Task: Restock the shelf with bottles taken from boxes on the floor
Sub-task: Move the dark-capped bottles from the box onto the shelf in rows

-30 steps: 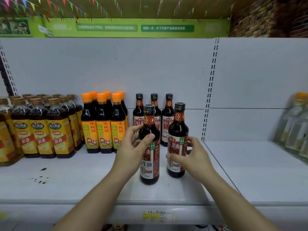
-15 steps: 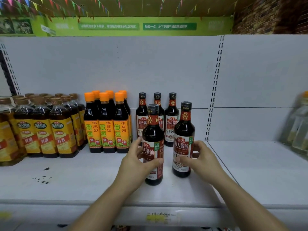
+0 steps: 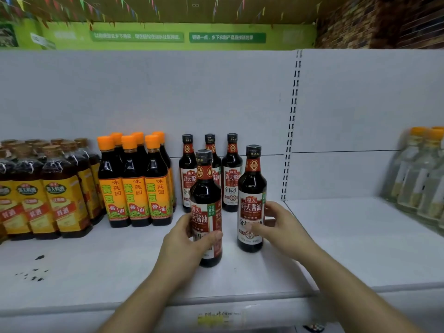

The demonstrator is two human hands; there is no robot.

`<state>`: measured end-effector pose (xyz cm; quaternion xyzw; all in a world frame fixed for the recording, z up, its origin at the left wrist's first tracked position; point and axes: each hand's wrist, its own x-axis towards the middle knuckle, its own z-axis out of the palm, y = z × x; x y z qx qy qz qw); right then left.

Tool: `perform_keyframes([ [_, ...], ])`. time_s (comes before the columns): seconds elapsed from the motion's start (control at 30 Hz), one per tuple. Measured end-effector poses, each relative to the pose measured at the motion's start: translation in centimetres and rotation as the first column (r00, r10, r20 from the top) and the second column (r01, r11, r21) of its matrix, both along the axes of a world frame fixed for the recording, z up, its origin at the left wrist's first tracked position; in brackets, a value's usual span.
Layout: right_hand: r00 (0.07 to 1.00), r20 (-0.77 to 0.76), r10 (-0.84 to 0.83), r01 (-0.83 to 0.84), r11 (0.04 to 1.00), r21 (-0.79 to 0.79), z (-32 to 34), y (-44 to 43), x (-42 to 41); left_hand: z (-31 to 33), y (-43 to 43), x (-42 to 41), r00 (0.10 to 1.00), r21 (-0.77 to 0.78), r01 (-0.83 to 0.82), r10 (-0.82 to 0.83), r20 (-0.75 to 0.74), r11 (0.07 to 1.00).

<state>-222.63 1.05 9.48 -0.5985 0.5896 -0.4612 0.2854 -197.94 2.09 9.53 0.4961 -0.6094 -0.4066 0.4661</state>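
Fingers of the left hand [image 3: 183, 243] curl round the near bottle [image 3: 206, 207], upright on the shelf [image 3: 108, 265] at frame centre; the right hand [image 3: 282, 230] grips the far bottle [image 3: 252, 188], upright just to its right.

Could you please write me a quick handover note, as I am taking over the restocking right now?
Left hand: grips the front-left soy sauce bottle, which is upright on the shelf.
Right hand: holds the front-right soy sauce bottle, also upright on the shelf.
Done: three matching bottles stand in a row at the back wall, right of the orange-capped bottles. The two held ones start a second row in front.
Left: line both up, let go and fetch more. The boxes on the floor are out of view.
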Motion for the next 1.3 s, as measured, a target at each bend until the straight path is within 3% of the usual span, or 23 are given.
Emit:
perform_keyframes([
  [1.3,0.987,-0.112,-0.113,0.115,0.993,0.013,0.4,-9.3,-3.6,0.0,-0.2,-0.3,0.998,0.004,-0.047,0.047,0.042,0.999],
])
